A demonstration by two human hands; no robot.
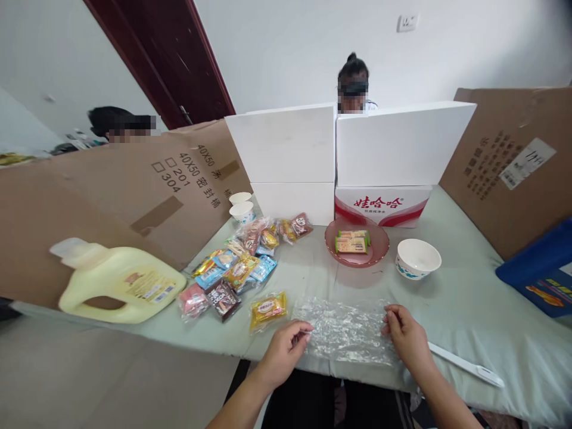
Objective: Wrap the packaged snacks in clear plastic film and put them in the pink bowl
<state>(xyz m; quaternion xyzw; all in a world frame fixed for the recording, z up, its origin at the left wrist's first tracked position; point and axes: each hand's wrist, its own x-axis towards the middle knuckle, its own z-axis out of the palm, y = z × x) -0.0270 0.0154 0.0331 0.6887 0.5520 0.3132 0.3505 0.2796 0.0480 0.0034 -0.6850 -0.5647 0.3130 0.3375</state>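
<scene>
A clear plastic bag [346, 330] lies spread flat near the table's front edge. My left hand [286, 348] pinches its left side between thumb and fingers, and my right hand [406, 338] pinches its right side. Just left of the bag rests a yellow wrapped snack [269, 310]. Beyond it is a loose pile of small packaged snacks [241, 268] in several colours. Behind the bag stands a pink glass bowl [333, 256] with green-edged wrapped biscuits [351, 244] in it. A white paper bowl [418, 260] is to its right.
A yellow jug [152, 286] lies on its side at left. White paper cups [242, 211] stand behind the snacks. White boxes [290, 149] and cardboard panels [179, 196] wall the table. A white-handled tool [469, 364] and blue container [540, 274] are at right. Two people sit beyond.
</scene>
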